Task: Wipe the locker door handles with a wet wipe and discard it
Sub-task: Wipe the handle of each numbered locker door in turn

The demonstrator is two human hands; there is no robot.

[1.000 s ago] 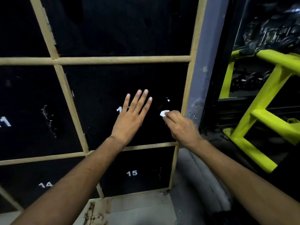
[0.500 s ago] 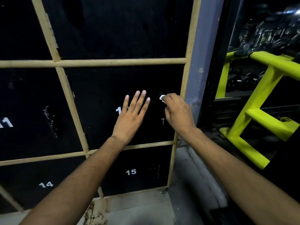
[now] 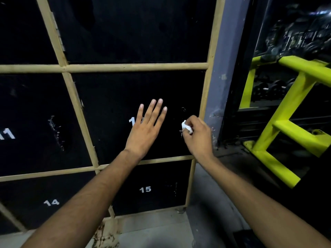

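My right hand (image 3: 198,136) pinches a small white wet wipe (image 3: 186,127) and holds it against the right side of a black locker door (image 3: 111,108), at the dark handle area (image 3: 183,111), which is hard to make out. My left hand (image 3: 146,130) lies flat on the same door with straight fingers, covering part of its white number. Tan frame bars (image 3: 136,67) border each door.
Lockers numbered 11 (image 3: 7,134), 14 (image 3: 51,202) and 15 (image 3: 145,189) surround the door. A grey pillar (image 3: 227,72) stands right of the lockers. Further right is a yellow-green metal rack (image 3: 286,113) with dark gym equipment behind. Grey floor lies below.
My right hand with the wipe rose to the top of the handle area half a second ago, then came back down. My left hand stayed flat on the door.
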